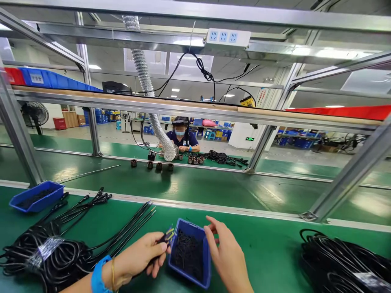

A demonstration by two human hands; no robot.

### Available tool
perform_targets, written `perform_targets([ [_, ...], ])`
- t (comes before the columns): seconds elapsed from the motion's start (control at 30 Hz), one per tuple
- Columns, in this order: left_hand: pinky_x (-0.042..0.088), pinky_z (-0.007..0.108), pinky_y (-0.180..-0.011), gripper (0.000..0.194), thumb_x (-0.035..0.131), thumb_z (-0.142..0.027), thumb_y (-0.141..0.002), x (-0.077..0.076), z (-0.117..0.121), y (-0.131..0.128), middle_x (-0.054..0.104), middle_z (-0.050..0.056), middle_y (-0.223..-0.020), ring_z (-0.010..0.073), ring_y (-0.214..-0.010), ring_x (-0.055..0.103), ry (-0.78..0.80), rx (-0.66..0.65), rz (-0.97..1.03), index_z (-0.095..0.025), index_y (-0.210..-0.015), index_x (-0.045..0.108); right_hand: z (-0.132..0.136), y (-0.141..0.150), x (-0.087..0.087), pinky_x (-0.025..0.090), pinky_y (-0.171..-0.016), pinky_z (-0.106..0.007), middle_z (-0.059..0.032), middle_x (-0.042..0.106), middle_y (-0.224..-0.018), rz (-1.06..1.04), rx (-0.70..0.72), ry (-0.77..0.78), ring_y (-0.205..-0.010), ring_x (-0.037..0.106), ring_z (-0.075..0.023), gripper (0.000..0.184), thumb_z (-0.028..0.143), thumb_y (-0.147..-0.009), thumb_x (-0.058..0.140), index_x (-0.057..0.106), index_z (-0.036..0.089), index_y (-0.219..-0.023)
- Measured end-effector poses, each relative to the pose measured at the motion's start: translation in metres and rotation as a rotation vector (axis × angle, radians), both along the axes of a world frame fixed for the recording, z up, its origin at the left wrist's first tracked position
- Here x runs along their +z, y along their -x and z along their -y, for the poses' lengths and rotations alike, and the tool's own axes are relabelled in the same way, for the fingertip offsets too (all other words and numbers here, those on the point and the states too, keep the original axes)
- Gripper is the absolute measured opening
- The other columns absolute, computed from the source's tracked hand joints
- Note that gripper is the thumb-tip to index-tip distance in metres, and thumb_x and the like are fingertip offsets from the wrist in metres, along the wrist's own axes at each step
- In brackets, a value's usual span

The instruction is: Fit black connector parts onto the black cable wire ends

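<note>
My left hand (155,251) is closed round a black cable (165,241) whose end points up and right. Thin coloured wires (170,233), some yellow-green, stick out of that end. Just right of it stands a blue bin (207,260) holding many small black pieces (187,252), like short tubes. Over the bin's right rim is my right hand (224,248), fingers apart and nothing visible in them. More black cables (128,232) with bare ends lie left of my left hand, running from a wrapped coil (49,252).
A second blue bin (36,197) stands at the left. Another black cable coil (345,260) lies at the right. Metal uprights (332,183) rise beyond the bench edge. Across the bench, a person (183,138) sits behind a silver duct (155,122) and several copper-coloured rings (159,166).
</note>
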State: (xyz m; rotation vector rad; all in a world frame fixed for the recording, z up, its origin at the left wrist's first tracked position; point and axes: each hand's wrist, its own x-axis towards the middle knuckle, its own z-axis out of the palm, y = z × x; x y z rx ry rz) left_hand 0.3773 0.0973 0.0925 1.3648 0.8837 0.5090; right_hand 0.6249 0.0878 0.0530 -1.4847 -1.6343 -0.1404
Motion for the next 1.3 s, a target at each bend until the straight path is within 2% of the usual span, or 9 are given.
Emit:
perform_targets([
  [0.07,0.029,0.019,-0.041,0.046,0.064,-0.06,-0.072,-0.002,-0.005,-0.001,0.055,-0.004,-0.071,0.0058,-0.048,0.049,-0.011,0.128,0.032,-0.017,-0.085,0.054,-0.01,-0.015,-0.02,0.061,-0.056,-0.035,-0.0108,0.077,-0.095,0.094,-0.069,0.062,-0.077,0.076,-0.027,0.035,0.042,-0.095,0.05,0.07,0.02,-0.112],
  [0.2,0.032,0.018,-0.042,0.041,0.071,-0.051,-0.067,-0.004,-0.006,-0.004,0.055,-0.003,-0.072,0.0054,-0.052,0.047,0.034,0.266,0.108,-0.015,-0.08,0.057,-0.02,-0.017,-0.051,0.064,-0.065,-0.033,-0.0107,0.078,-0.1,0.161,0.096,0.07,-0.081,0.078,-0.0248,0.032,0.026,-0.092,0.048,0.068,0.019,-0.116],
  [0.4,0.029,0.019,-0.038,0.048,0.075,-0.054,-0.065,-0.003,0.002,-0.008,0.055,-0.004,-0.068,0.0059,-0.047,0.046,0.099,0.29,0.218,-0.014,-0.087,0.062,-0.011,0.017,-0.027,0.062,-0.072,-0.033,-0.0047,0.077,-0.1,0.387,0.306,-0.034,-0.085,0.073,-0.0229,0.028,0.021,-0.091,0.06,0.065,0.025,-0.119],
  [0.6,0.026,0.022,-0.043,0.034,0.071,-0.047,-0.065,-0.009,-0.004,-0.01,0.046,-0.008,-0.046,0.006,-0.041,0.038,0.076,0.257,0.195,-0.017,-0.068,0.057,-0.016,0.066,-0.047,0.054,-0.06,-0.034,0.0005,0.076,-0.076,0.636,0.444,0.124,-0.071,0.068,-0.0269,0.032,0.014,-0.051,0.093,0.07,0.025,-0.071],
  [0.8,0.019,0.024,-0.043,0.042,0.071,-0.054,-0.065,-0.008,-0.003,-0.008,0.038,-0.012,-0.046,0.0062,-0.041,0.027,0.059,0.288,0.149,-0.016,-0.077,0.06,-0.005,0.05,-0.033,0.056,-0.076,-0.034,-0.0018,0.075,-0.092,0.325,0.44,0.27,-0.086,0.069,-0.024,0.024,0.008,-0.083,0.067,0.074,0.028,-0.094],
  [0.9,0.02,0.024,-0.045,0.045,0.069,-0.057,-0.069,-0.001,0.003,-0.007,0.04,-0.011,-0.05,0.0065,-0.044,0.029,0.028,0.255,0.13,-0.014,-0.082,0.062,0.003,0.038,-0.011,0.057,-0.088,-0.032,-0.0049,0.074,-0.11,-0.115,0.609,0.334,-0.101,0.071,-0.0212,0.029,0.024,-0.099,0.053,0.065,0.03,-0.125],
  [1.0,0.02,0.023,-0.045,0.042,0.069,-0.055,-0.071,0.004,0.006,-0.004,0.041,-0.01,-0.05,0.0064,-0.044,0.029,0.022,0.134,0.098,-0.014,-0.081,0.063,0.009,0.036,0.003,0.059,-0.08,-0.026,-0.0041,0.076,-0.102,-0.407,0.774,0.404,-0.091,0.074,-0.0191,0.022,0.032,-0.099,0.057,0.069,0.029,-0.117],
  [1.13,0.019,0.023,-0.043,0.044,0.067,-0.058,-0.073,0.0,0.006,-0.002,0.04,-0.011,-0.046,0.0063,-0.041,0.029,0.055,0.046,0.055,-0.015,-0.08,0.062,0.015,0.049,0.001,0.056,-0.066,-0.021,0.0003,0.073,-0.075,-0.289,0.684,0.185,-0.068,0.069,-0.0145,0.015,0.024,-0.096,0.062,0.071,0.024,-0.084],
  [1.3,0.029,0.022,-0.045,0.048,0.071,-0.058,-0.068,-0.011,0.004,-0.007,0.047,-0.008,-0.05,0.0079,-0.043,0.04,0.038,0.16,0.021,-0.014,-0.084,0.06,0.016,0.053,-0.012,0.054,-0.067,-0.023,-0.0015,0.072,-0.079,-0.072,0.401,-0.128,-0.071,0.068,-0.0161,0.013,0.019,-0.097,0.058,0.068,0.024,-0.091],
])
